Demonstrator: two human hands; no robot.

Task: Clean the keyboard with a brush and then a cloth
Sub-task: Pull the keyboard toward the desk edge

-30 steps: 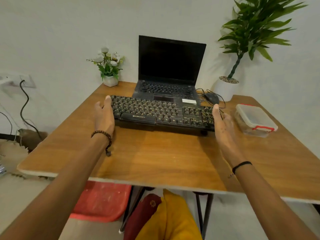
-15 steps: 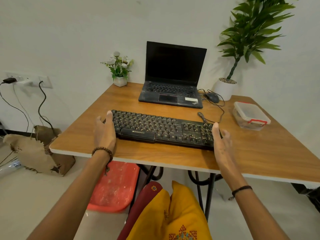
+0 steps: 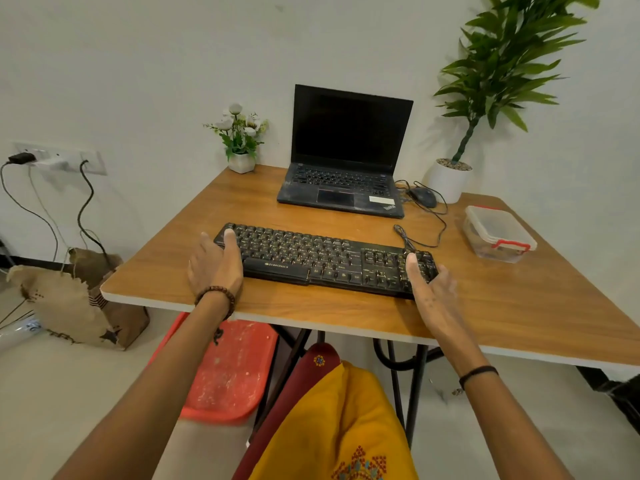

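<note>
A black, dusty keyboard (image 3: 322,259) lies flat on the wooden table (image 3: 311,313), near its front edge. My left hand (image 3: 214,265) grips the keyboard's left end, thumb on top of the keys. My right hand (image 3: 431,282) grips its right end by the number pad. The keyboard's cable (image 3: 420,233) trails back toward the laptop. No brush or cloth is in view.
An open black laptop (image 3: 346,161) stands at the back of the table with a mouse (image 3: 424,196) beside it. A lidded plastic box (image 3: 498,233) sits at right. A small flower pot (image 3: 241,143) and a tall potted plant (image 3: 450,181) stand by the wall. A red stool (image 3: 228,372) is under the table.
Both hands have drawn the keyboard away from the laptop toward the table's front edge. The view has pulled back from the table.
</note>
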